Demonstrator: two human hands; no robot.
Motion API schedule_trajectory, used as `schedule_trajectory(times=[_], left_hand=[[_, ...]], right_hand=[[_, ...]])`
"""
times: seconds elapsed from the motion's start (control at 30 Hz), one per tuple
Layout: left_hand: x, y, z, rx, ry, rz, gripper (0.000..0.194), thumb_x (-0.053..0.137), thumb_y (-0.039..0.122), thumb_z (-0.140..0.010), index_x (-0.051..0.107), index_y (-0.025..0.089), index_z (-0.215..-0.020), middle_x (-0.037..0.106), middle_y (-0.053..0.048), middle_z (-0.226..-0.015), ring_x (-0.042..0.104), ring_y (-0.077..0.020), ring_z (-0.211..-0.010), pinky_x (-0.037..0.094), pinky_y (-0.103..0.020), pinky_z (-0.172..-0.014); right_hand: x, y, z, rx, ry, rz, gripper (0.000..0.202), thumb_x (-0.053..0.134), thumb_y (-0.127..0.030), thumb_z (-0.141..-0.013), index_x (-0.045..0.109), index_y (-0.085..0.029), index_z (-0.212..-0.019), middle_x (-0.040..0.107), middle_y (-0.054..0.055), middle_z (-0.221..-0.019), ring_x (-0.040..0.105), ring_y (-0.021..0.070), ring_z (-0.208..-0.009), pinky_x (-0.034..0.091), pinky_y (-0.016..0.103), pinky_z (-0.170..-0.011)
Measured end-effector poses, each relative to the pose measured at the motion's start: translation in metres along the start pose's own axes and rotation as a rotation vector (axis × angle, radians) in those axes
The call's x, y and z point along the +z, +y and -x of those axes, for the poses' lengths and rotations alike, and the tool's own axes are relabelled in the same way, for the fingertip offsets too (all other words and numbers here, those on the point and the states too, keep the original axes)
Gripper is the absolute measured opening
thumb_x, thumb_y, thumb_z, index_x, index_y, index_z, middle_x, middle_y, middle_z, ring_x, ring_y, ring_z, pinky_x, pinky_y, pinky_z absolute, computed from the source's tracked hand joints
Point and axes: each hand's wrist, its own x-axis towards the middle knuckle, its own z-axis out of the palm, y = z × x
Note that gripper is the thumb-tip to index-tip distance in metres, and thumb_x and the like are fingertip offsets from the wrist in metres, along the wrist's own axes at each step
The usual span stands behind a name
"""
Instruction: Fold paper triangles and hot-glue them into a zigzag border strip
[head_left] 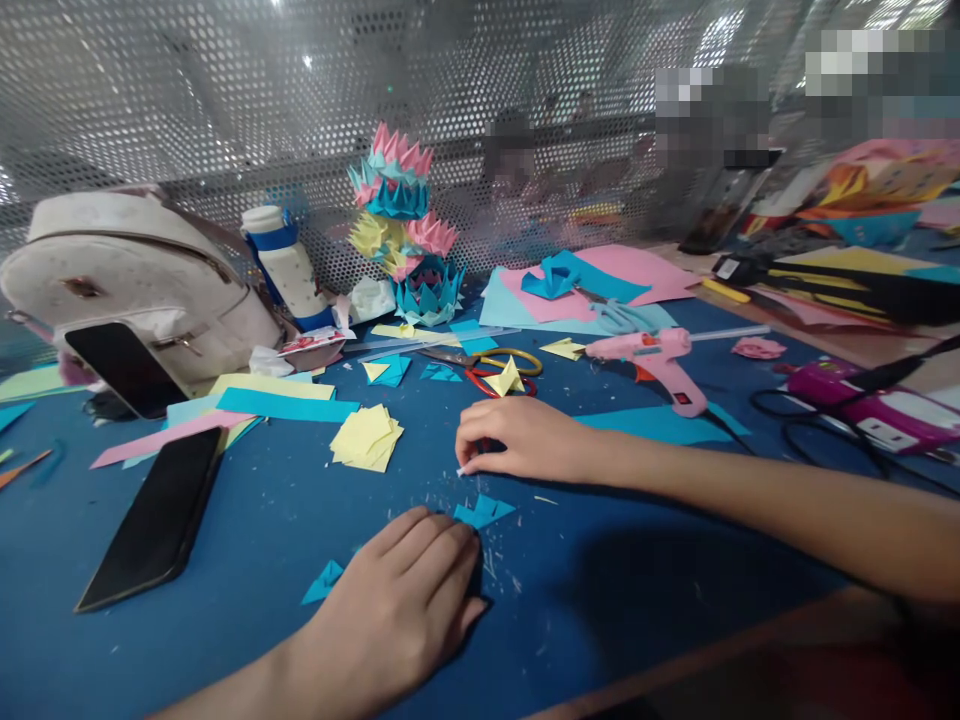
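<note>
My left hand (409, 590) rests palm down on the blue table, its fingers bent and its thumb apart from them. Just past its fingers lies a blue folded paper piece (484, 512); whether they touch is hard to tell. Another blue folded piece (324, 582) is beside the hand on the left. My right hand (517, 440) is closed in a pinch low over the table, with a tiny whitish bit at its fingertips. A yellow folded paper piece (506, 378) lies behind it, over the handles of the red and yellow scissors (480, 360). Whitish shreds are scattered between the hands.
A pink glue gun (649, 355) with its cord lies behind my right arm. Yellow paper squares (367, 438), a phone (157, 520) and paper strips are at left. Behind stand a backpack (135, 280), a bottle (285, 265) and a folded paper tower (427, 290) by a perforated screen.
</note>
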Motion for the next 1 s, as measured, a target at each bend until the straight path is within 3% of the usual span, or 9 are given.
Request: schedule_trajectory(times=[0.17,0.43,0.53,0.7,0.8,0.9,1.0], left_hand=[[-0.001,-0.001,0.000,-0.005,0.014,0.003,0.029,0.046,0.022,-0.102,0.069,0.006,-0.107,0.074,-0.011,-0.102,0.071,-0.0230,-0.091,0.063,-0.038,-0.083],[0.003,-0.001,0.005,-0.023,0.029,0.009,0.027,0.048,0.020,-0.101,0.071,0.006,-0.107,0.076,-0.009,-0.104,0.072,-0.0238,-0.093,0.063,-0.040,-0.084],[0.004,-0.001,0.006,-0.032,0.031,0.014,0.028,0.047,0.020,-0.102,0.071,0.006,-0.108,0.076,-0.009,-0.106,0.072,-0.0241,-0.095,0.063,-0.040,-0.085],[0.004,-0.002,0.007,-0.044,0.036,0.028,0.028,0.047,0.019,-0.102,0.071,0.007,-0.109,0.076,-0.009,-0.106,0.072,-0.0243,-0.094,0.063,-0.041,-0.084],[0.004,-0.001,0.007,-0.056,0.044,0.028,0.027,0.047,0.019,-0.102,0.071,0.007,-0.109,0.077,-0.008,-0.104,0.072,-0.0239,-0.093,0.063,-0.040,-0.084],[0.003,-0.001,0.006,-0.067,0.045,0.034,0.027,0.047,0.019,-0.102,0.071,0.008,-0.109,0.077,-0.008,-0.103,0.072,-0.0230,-0.092,0.062,-0.039,-0.085],[0.002,-0.002,0.005,-0.064,0.032,0.042,0.027,0.047,0.018,-0.102,0.072,0.008,-0.108,0.077,-0.008,-0.104,0.073,-0.0226,-0.092,0.062,-0.038,-0.086]], right_hand=[[-0.011,-0.009,0.009,-0.005,-0.108,-0.179,0.004,0.072,-0.020,-0.085,0.075,-0.019,-0.084,0.068,-0.002,-0.081,0.059,0.0108,-0.075,0.040,0.022,-0.065],[-0.002,-0.009,0.010,0.016,-0.180,-0.239,0.010,0.070,-0.009,-0.081,0.075,-0.017,-0.081,0.071,-0.001,-0.084,0.062,0.0111,-0.078,0.041,0.021,-0.069],[-0.001,-0.010,0.011,-0.007,-0.184,-0.187,0.013,0.067,-0.006,-0.082,0.073,-0.017,-0.081,0.071,-0.001,-0.086,0.062,0.0117,-0.080,0.040,0.022,-0.069],[0.001,-0.018,0.017,-0.213,-0.162,0.113,0.013,0.061,-0.008,-0.089,0.066,-0.016,-0.079,0.065,0.003,-0.083,0.054,0.0157,-0.079,0.038,0.027,-0.069],[0.003,-0.022,0.018,-0.273,-0.173,0.232,0.016,0.058,-0.005,-0.086,0.060,-0.017,-0.075,0.062,0.003,-0.081,0.048,0.0167,-0.073,0.034,0.030,-0.063],[0.005,-0.022,0.018,-0.294,-0.173,0.263,0.014,0.060,-0.005,-0.081,0.059,-0.017,-0.075,0.061,0.004,-0.082,0.046,0.0177,-0.072,0.034,0.032,-0.061],[0.005,-0.016,0.017,-0.283,-0.151,0.197,0.012,0.058,-0.009,-0.089,0.064,-0.016,-0.081,0.063,0.003,-0.084,0.050,0.0172,-0.077,0.038,0.030,-0.066]])
